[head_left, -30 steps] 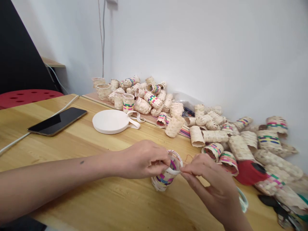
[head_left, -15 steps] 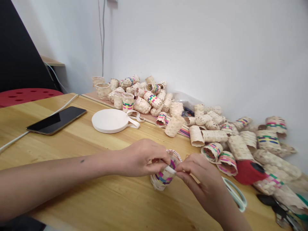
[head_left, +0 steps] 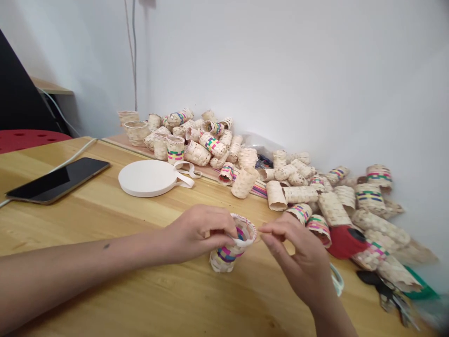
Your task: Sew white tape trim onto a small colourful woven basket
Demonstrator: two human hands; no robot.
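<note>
A small woven basket [head_left: 229, 250] with pink, green and blue bands lies tilted on the wooden table [head_left: 105, 210], its open mouth facing up and right. My left hand [head_left: 196, 231] is closed round the basket's rim and side. My right hand [head_left: 298, 260] is just right of the mouth, with fingertips pinched together near the rim. What they pinch is too small to make out; it may be a thin thread. A white band runs round the inside of the basket's rim.
A long heap of several similar woven baskets [head_left: 245, 159] lies along the wall. A flat white tape roll [head_left: 149, 178] and a black phone [head_left: 56, 180] with a white cable lie to the left. A red spool [head_left: 345, 241], scissors [head_left: 336, 281] and keys [head_left: 389, 295] are on the right.
The view has swung right, so everything sits further left in the picture. My right hand has drawn slightly away from the basket's rim, and the basket's mouth is turned more upward.
</note>
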